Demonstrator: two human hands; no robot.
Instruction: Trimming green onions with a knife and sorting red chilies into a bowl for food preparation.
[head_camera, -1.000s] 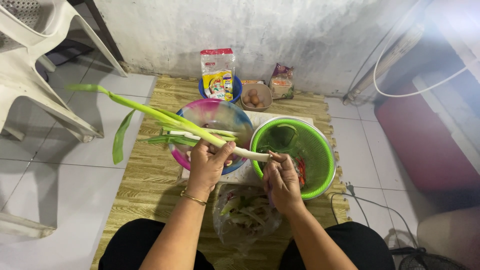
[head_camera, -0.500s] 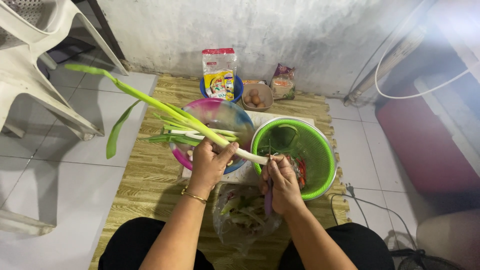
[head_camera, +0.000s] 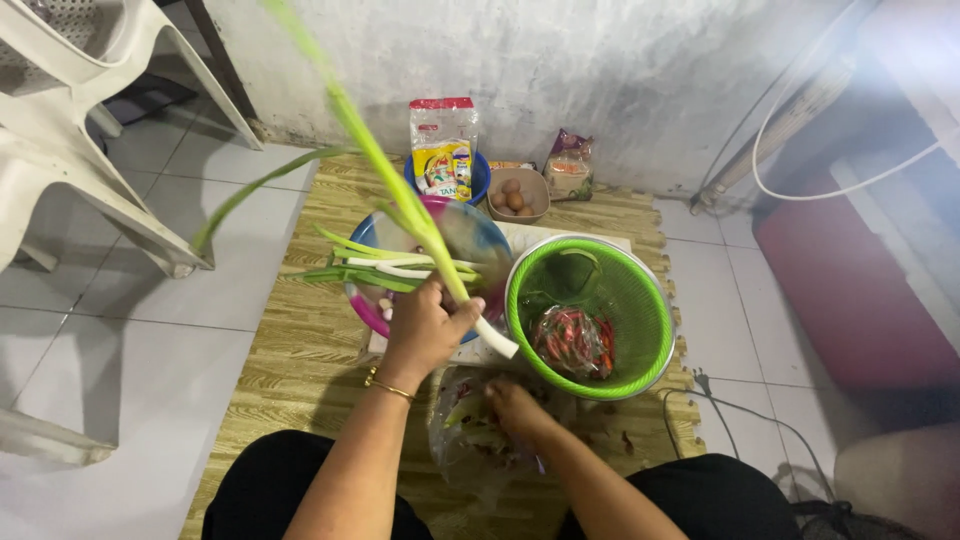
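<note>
Leek: long axis runs near-right to far-left, white root end low near the green colander, green leaves rising up and away toward the far left, blurred. Left hand clenched round the lower stalk, just above the white end. Right hand down in a clear plastic bag of trimmings; grip cannot be told. More leeks lie across the multicoloured bowl. Red chillies in the colander. Woven mat on the floor beneath.
</note>
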